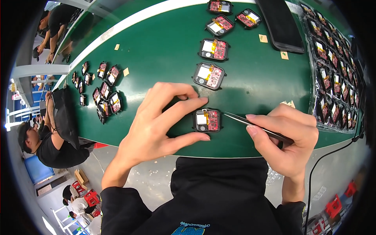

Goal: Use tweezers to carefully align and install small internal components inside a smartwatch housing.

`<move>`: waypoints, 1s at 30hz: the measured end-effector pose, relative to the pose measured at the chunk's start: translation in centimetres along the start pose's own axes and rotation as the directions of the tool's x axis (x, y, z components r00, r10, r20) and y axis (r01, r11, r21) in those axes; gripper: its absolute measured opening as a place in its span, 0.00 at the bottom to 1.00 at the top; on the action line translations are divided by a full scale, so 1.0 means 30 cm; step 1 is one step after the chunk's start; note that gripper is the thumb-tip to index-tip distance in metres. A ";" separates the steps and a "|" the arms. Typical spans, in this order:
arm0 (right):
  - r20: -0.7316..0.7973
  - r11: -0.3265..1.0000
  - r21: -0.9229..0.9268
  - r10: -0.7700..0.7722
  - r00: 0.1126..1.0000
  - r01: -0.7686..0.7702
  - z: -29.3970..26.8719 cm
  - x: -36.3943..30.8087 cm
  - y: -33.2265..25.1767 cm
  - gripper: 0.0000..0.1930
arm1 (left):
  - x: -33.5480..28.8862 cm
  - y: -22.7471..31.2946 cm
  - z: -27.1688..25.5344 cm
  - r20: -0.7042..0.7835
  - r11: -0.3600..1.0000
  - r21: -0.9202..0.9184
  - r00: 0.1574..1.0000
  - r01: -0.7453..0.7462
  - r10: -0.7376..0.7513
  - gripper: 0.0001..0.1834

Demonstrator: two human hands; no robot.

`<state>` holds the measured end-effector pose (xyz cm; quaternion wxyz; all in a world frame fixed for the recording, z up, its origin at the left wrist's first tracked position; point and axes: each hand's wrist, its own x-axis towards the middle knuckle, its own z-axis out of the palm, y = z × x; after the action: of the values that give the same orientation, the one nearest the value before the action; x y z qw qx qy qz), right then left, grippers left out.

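Lying on the green table in front of me is an open smartwatch case (207, 120), with a red circuit board and a white block inside its black shell. My left hand (162, 121) curves around its left side, thumb near the lower edge and index finger above the upper edge. Those fingers are spread and do not appear to grip it. In a pinch, my right hand (285, 137) holds a pair of dark tweezers (250, 122), whose tips point at the right edge of the case. Part of the tweezers is hidden in the palm.
Beyond my hands, similar open cases (209, 75) form a column. More lie in a cluster (105, 92) at left. A plastic tray (331, 74) of cases stands at right, beside a black slab-like object (281, 25). Small paper bits (263, 38) dot the table. Another person (51, 141) sits left.
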<state>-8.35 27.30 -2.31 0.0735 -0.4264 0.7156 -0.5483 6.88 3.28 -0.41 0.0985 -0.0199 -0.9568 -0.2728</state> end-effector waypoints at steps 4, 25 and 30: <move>0.013 1.000 -0.007 -0.018 1.000 0.018 -0.003 -0.005 0.005 0.12 | 0.003 -0.033 0.009 0.012 0.993 -0.016 0.993 -0.115 0.115 0.34; 0.051 0.992 -0.102 -0.063 0.997 0.068 0.032 -0.014 0.007 0.12 | 0.040 -0.018 0.029 0.057 0.989 -0.113 0.993 -0.096 0.103 0.37; 0.043 0.992 -0.094 -0.076 0.996 0.080 0.034 -0.015 0.010 0.13 | 0.040 -0.020 0.029 0.054 0.988 -0.116 0.992 -0.104 0.111 0.37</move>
<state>-7.64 26.89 -3.12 0.0456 -0.4677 0.7223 -0.5074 5.50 3.20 -1.21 0.0830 -0.0852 -0.9399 -0.3201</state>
